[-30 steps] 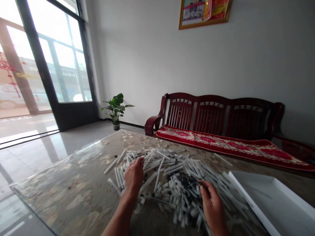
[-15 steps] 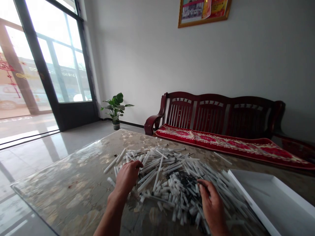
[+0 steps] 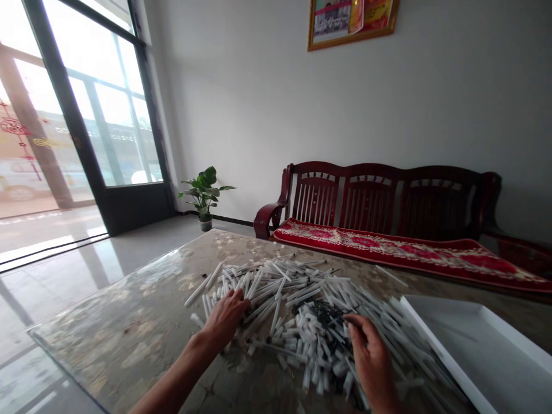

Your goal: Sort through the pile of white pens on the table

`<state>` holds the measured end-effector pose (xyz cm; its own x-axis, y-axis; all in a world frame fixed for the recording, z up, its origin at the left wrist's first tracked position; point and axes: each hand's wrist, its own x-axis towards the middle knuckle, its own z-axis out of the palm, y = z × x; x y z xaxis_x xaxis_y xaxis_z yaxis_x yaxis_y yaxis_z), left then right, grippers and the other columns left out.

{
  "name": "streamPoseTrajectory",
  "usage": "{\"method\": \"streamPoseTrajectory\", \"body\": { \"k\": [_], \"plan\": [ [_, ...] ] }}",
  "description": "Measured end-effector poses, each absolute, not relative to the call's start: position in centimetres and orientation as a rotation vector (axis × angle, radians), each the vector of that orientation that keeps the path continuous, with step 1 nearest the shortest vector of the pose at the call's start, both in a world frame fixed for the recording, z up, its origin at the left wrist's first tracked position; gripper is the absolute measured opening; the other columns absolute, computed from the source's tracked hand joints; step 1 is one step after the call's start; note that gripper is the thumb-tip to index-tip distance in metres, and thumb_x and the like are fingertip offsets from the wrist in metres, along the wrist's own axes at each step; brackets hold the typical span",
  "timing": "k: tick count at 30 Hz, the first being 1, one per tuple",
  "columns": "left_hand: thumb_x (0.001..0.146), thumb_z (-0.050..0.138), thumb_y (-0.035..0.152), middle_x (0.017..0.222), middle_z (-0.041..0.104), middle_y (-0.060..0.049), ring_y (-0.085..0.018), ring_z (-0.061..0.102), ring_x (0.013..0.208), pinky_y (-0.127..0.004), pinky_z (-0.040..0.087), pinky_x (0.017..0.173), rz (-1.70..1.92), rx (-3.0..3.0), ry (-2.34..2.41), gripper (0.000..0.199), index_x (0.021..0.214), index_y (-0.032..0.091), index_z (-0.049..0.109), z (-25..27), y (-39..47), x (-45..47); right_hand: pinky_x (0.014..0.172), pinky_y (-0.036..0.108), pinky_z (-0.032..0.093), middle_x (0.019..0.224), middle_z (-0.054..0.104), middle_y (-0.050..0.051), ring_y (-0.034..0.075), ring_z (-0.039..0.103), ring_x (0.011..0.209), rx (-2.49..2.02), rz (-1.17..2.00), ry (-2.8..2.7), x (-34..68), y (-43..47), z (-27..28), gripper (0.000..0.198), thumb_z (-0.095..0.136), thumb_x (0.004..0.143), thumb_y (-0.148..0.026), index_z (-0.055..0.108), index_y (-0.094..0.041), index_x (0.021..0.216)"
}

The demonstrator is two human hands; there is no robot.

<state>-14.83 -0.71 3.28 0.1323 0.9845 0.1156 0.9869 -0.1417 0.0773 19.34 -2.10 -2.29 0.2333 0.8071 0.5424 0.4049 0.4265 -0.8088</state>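
Observation:
A heap of whitish translucent pen-barrel-like tubes spreads over the table. My left hand rests low at its left side, fingers bent down among the tubes and slightly apart; the fingertips are partly hidden. To the right, my right hand has thumb and index finger pinched together beside thin black pieces. Something dark shows at those fingertips, too small to make out. Short whitish caps lie between my hands in a loose pile.
A shallow white tray stands at the right. The patterned table has a transparent cover whose edge shows at the left. Behind it are a dark red wooden bench with a red cloth and a potted plant.
My left hand has turned and reached slightly further over the tubes, its forearm now slanting more from the left. My right hand stays almost in place, still pinched.

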Motion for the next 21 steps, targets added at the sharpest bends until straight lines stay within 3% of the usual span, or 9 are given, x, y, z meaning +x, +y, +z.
{"method": "streamPoseTrajectory", "body": {
  "k": [6, 12, 17, 21],
  "plan": [
    [0.087, 0.058, 0.012, 0.102, 0.067, -0.005, -0.021, 0.058, 0.098, -0.034, 0.045, 0.088, -0.538, -2.500, -1.732, 0.017, 0.091, 0.023, 0.069, 3.3, -0.6, -13.7, 0.079, 0.033, 0.055, 0.088, 0.073, 0.006, 0.023, 0.068, 0.084, -1.150, 0.363, -1.414, 18.9, -2.1, -1.9, 0.030, 0.055, 0.089, -0.046, 0.072, -0.021, 0.090],
    [0.097, 0.054, 0.025, 0.084, 0.067, -0.002, -0.018, 0.060, 0.085, -0.030, 0.045, 0.080, -0.866, -2.674, -1.224, 0.012, 0.099, 0.023, 0.066, 4.8, -1.7, -7.3, 0.075, 0.029, 0.054, 0.088, 0.073, 0.005, 0.022, 0.068, 0.082, -1.170, 0.453, -1.567, 17.7, -3.5, -0.8, 0.034, 0.050, 0.093, -0.052, 0.070, -0.024, 0.094],
    [0.097, 0.057, 0.029, 0.083, 0.066, 0.000, -0.015, 0.060, 0.074, -0.024, 0.043, 0.067, -0.962, -2.742, -1.069, 0.012, 0.095, 0.025, 0.069, 4.1, -2.5, -1.6, 0.058, 0.024, 0.042, 0.065, 0.064, 0.000, 0.017, 0.060, 0.061, -1.237, 0.401, -1.724, 17.5, -4.3, 0.3, 0.048, 0.036, 0.100, -0.054, 0.060, -0.023, 0.072],
    [0.092, 0.065, 0.030, 0.079, 0.067, 0.001, -0.016, 0.063, 0.071, -0.025, 0.044, 0.064, -0.957, -2.679, -1.097, 0.007, 0.091, 0.025, 0.069, 2.7, -2.1, 0.4, 0.051, 0.023, 0.035, 0.058, 0.062, -0.001, 0.015, 0.056, 0.054, -1.341, 0.294, -1.772, 18.1, -3.5, -0.2, 0.053, 0.033, 0.101, -0.056, 0.058, -0.022, 0.067]
  ]
}}
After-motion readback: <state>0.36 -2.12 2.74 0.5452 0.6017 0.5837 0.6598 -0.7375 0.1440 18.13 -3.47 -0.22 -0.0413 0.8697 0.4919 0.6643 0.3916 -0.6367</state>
